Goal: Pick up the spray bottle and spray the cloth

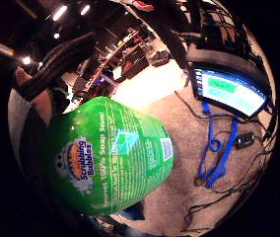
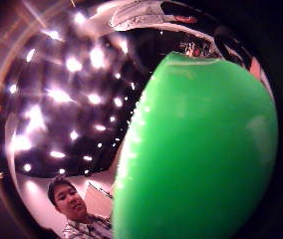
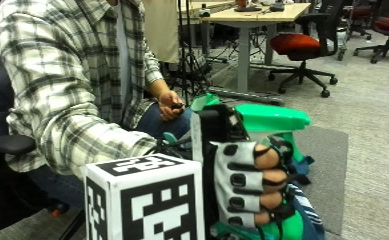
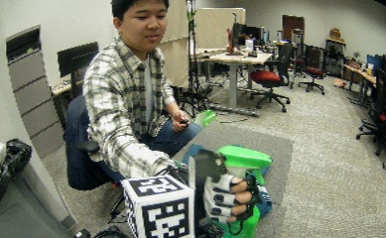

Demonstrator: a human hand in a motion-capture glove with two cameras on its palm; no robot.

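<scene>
Office floor and chairs lie behind a grey bench (image 4: 272, 144). At left sits a person in a plaid shirt; toward the right, the gloved right hand (image 3: 250, 185), its grip curled shut round the green spray bottle (image 3: 274, 120), holds it upright, nozzle head above the fingers (image 3: 267, 159).

spray bottle (image 1: 111, 157) label: "scrubbing bubbles" | "removes 100% soap scum" | other print unreadable

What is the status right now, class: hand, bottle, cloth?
Right hand grips the green spray bottle, upright, lifted off the grey table. Blue cloth just behind the hand. Nothing blocking.
</scene>
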